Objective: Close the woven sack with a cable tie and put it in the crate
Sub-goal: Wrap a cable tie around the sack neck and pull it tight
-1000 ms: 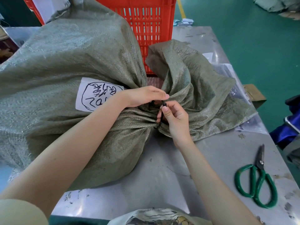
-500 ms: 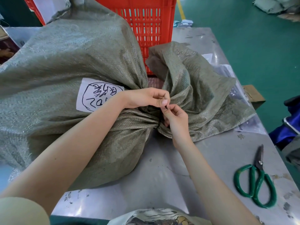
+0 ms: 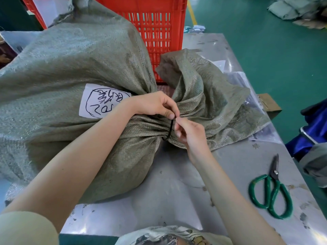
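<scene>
A big grey-green woven sack (image 3: pixel 67 71) lies on the metal table (image 3: pixel 177 191), its neck gathered and its loose mouth (image 3: pixel 203 96) flaring to the right. A white handwritten label (image 3: pixel 101 103) is stuck on its side. A black cable tie (image 3: pixel 169 130) loops around the gathered neck. My left hand (image 3: pixel 155 104) pinches the tie's upper end on top of the neck. My right hand (image 3: pixel 189 131) pinches the same end from the right, fingertips touching the left ones. The red slatted crate (image 3: pixel 157 23) stands behind the sack.
Green-handled scissors (image 3: pixel 270 190) lie on the table at the right. Clear plastic bags (image 3: pixel 247 89) sit under the sack's mouth. A cardboard piece (image 3: pixel 269 103) pokes past the table's right edge. The floor is green, with blue fabric (image 3: pixel 313 128) at the right and more sacks (image 3: pixel 297 9) far back.
My fingertips have come together at the top of the neck. The black tie now shows as a drawn loop down the front of the gathered neck.
</scene>
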`<control>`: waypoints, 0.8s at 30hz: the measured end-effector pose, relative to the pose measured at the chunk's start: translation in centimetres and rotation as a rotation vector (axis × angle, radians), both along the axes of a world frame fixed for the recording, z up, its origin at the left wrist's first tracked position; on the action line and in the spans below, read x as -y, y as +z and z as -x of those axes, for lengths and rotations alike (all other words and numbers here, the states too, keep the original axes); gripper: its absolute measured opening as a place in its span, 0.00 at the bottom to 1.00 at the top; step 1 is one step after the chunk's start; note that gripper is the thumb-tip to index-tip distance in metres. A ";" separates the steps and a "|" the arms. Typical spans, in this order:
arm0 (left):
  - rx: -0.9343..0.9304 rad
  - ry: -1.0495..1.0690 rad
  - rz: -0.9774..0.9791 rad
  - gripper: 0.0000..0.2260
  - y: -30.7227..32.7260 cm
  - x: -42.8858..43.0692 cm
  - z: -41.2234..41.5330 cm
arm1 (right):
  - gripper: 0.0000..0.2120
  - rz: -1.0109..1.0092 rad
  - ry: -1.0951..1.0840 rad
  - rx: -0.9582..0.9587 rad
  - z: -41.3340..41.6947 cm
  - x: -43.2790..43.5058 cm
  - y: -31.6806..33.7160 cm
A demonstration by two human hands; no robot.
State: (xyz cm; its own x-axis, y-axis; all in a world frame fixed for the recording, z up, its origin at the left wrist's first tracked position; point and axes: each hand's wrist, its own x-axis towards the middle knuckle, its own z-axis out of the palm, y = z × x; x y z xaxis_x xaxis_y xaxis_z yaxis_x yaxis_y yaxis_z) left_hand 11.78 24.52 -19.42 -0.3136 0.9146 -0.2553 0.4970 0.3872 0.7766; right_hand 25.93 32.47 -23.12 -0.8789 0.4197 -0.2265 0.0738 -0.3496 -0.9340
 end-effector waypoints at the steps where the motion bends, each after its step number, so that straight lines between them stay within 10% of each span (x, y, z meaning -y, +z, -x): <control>1: -0.069 -0.031 0.012 0.12 0.3 0.0 0.0 | 0.20 0.002 -0.002 0.005 -0.3 0.3 0.1; 24: -0.520 -0.011 0.267 0.09 0.4 0.9 0.1 | 0.20 -0.157 0.359 0.393 -0.5 1.1 0.6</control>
